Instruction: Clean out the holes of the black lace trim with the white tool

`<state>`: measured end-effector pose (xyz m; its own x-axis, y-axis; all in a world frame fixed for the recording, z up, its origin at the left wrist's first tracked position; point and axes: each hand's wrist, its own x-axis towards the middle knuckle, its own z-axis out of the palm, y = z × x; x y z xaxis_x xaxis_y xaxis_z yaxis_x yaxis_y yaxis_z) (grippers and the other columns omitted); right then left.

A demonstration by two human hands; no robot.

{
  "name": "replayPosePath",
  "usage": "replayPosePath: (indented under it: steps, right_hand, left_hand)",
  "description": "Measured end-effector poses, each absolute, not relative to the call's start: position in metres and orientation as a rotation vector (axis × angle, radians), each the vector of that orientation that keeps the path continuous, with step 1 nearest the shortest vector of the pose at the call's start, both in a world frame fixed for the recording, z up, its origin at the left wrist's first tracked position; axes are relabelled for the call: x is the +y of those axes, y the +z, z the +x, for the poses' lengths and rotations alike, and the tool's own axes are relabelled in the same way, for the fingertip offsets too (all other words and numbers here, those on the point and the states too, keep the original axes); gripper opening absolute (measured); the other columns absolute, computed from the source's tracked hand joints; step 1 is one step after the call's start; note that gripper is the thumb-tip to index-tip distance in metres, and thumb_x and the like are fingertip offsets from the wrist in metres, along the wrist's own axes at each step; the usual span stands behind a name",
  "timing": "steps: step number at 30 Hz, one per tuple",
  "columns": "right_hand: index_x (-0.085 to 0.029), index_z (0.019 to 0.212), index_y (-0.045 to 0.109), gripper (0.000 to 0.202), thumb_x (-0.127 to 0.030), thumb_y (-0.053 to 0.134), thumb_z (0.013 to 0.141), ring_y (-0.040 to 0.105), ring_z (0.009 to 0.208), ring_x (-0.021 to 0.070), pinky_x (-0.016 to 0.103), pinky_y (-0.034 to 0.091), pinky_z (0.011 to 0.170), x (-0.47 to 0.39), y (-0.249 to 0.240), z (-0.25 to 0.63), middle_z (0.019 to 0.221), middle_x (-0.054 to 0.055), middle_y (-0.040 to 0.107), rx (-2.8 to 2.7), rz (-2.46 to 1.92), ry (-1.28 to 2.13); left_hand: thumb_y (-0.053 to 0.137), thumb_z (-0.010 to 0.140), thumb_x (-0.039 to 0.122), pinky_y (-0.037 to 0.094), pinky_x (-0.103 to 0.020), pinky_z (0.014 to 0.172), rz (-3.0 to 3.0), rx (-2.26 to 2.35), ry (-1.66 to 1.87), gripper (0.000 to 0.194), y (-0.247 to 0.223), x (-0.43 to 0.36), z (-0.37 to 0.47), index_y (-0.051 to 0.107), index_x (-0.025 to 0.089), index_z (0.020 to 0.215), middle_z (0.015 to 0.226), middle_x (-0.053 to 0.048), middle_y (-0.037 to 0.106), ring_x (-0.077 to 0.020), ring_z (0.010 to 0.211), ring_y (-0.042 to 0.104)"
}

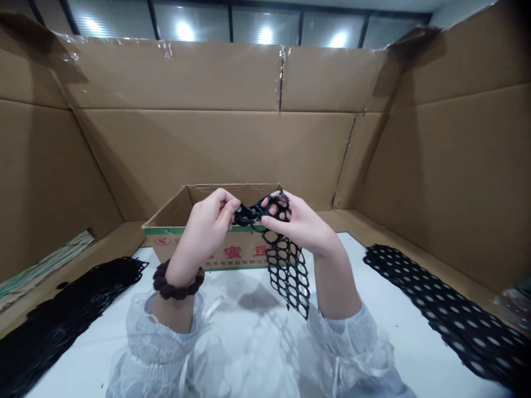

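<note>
Both hands pinch black mesh strip (286, 265): left hand (207, 226) and right hand (298, 224) folding top end; next, hold fold tight.

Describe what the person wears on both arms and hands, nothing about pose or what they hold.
Both hands are bare: no gloves and no rings visible. The left hand has a bracelet of dark brown beads around its wrist. Both forearms end in thin, translucent whitish sleeve covers, crinkled and gathered at the cuff, with loose ribbon-like strips hanging off. The right hand has a bare wrist.
</note>
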<state>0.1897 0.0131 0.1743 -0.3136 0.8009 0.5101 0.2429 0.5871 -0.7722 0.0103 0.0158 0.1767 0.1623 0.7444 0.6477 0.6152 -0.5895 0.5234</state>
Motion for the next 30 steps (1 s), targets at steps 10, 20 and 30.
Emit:
replayPosePath:
  steps: [10,20,30]
  right_hand:
    - [-0.018,0.081,0.051,0.016,-0.034,0.051,0.080,0.045,0.061,0.0091,0.022,0.037,0.057,0.003,0.174,0.163,0.070,-0.002,0.054,-1.924,-0.769,0.659]
    - [-0.016,0.067,0.048,0.025,-0.038,0.058,0.073,0.040,0.056,0.0082,0.021,0.031,0.051,0.003,0.172,0.157,0.060,-0.004,0.045,-1.878,-0.878,0.628]
    - [-0.019,0.064,0.036,0.015,-0.019,0.049,0.072,0.034,0.052,0.0086,0.023,0.024,0.051,-0.021,0.176,0.169,0.057,-0.004,0.045,-2.048,-1.107,0.119]
  left_hand:
    - [0.043,0.086,0.030,0.043,-0.024,0.064,2.404,1.320,1.340,0.017,0.183,-0.012,0.001,0.054,0.018,0.089,0.081,-0.002,0.061,-0.0149,0.072,0.057]
    - [0.047,0.084,0.031,0.044,-0.023,0.059,2.213,1.313,1.434,0.016,0.179,-0.010,0.005,0.056,0.018,0.086,0.077,-0.001,0.062,-0.0137,0.067,0.058]
    - [0.038,0.088,0.030,0.036,-0.024,0.055,2.467,1.379,0.994,0.021,0.182,-0.014,0.003,0.051,0.019,0.075,0.067,0.001,0.058,-0.0137,0.061,0.052]
